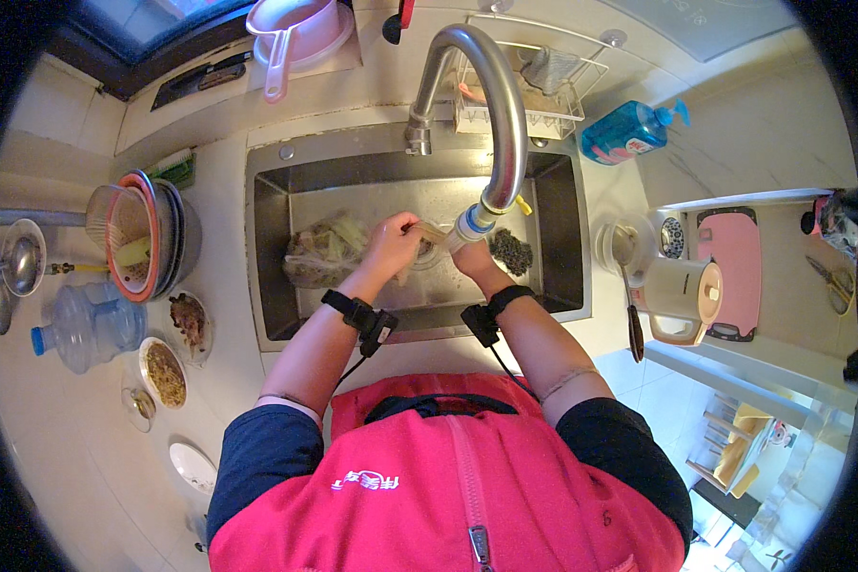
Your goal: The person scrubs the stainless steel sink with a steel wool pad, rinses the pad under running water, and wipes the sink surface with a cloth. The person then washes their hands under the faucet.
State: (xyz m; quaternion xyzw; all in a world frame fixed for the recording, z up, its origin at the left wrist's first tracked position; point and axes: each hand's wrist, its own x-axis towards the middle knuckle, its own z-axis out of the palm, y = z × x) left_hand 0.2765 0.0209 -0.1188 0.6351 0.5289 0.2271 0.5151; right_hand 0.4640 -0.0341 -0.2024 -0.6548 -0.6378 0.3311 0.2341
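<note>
Both my hands are over a stainless steel sink point(422, 325). A pale, thin strip of something point(429, 232) stretches between them, above the drain; what it is I cannot tell. My left hand point(393, 243) pinches its left end between thumb and fingers. At its other end, my right hand point(473, 259) is partly hidden behind the spout of the steel faucet point(511, 121), so its fingers hardly show. Left of my left hand, a clear plastic bag point(314, 264) with greenish scraps lies in the basin. A dark steel-wool scourer point(511, 252) lies just right of my right hand.
Stacked basins and colanders point(150, 236), a blue water jug point(93, 325) and a dish of food point(163, 372) stand at left. A wire rack point(529, 96) is behind the sink. Blue soap bottle point(618, 136), kettle point(679, 293) and pink cutting board point(729, 264) are at right.
</note>
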